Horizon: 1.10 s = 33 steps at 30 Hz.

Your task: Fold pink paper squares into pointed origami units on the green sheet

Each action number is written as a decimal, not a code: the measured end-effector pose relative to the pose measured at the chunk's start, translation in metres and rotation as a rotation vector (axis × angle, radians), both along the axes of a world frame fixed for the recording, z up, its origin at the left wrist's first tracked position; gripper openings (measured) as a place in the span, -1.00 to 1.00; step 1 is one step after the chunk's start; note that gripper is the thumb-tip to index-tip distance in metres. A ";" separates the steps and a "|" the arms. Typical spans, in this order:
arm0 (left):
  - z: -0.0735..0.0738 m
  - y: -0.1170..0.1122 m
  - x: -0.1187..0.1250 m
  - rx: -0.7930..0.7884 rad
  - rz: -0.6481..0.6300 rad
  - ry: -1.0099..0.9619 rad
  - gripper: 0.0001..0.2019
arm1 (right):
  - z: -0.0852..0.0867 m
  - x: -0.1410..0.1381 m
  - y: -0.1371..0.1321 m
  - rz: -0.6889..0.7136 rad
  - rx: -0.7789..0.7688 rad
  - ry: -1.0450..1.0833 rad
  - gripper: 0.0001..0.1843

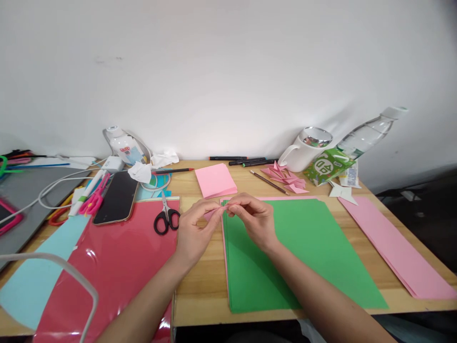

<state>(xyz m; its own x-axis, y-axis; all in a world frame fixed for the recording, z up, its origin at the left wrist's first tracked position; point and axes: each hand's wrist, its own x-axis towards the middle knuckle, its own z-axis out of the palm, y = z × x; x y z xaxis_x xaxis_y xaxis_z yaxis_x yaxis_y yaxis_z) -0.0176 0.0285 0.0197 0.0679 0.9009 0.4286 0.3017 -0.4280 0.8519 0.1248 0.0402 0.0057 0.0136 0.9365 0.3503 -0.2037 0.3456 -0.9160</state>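
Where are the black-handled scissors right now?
In the head view, the scissors lie left of centre, at the far right corner of the red sheet, between the phone and the person's left hand.

Clear room spans the green paper (310, 243); the white mug (302, 155) obstructs beyond.

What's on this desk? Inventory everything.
Held paper: 1, pink, between hands
Square stack: 1, pink, back
Sheet stack: 1, green, right
Strips: several, pink, right
Folded papers: several, pink/white, right
Mug: 1, white, right
Bottles: 2, white/clear, left/right
Packet: 1, green, right
Pens: several, black, back
Pencil: 1, brown, right
Scissors: 2, black/pink, left
Phone: 1, black, left
Flat sheets: several, red/blue, left
Tissues: 2, white, left
Cables: several, white, left
Clutter: uncountable, mixed, far left
Left hand, right hand: 2, centre
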 end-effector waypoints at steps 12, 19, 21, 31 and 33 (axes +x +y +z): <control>-0.004 0.001 0.000 -0.156 -0.016 -0.024 -0.91 | -0.002 0.001 0.000 0.029 -0.044 -0.054 -0.75; -0.011 0.004 -0.002 -0.175 0.031 -0.041 -0.87 | -0.009 -0.004 0.005 0.077 -0.143 0.001 -0.73; -0.014 0.006 -0.002 -0.150 0.040 -0.035 -0.80 | -0.008 -0.003 0.006 0.030 -0.158 0.024 -0.73; -0.017 0.006 -0.002 -0.020 0.069 0.031 -0.78 | -0.012 -0.007 0.005 0.043 -0.199 0.049 -0.73; -0.016 0.005 -0.003 0.088 0.165 0.101 -0.73 | -0.012 -0.007 0.005 0.008 -0.208 0.071 -0.75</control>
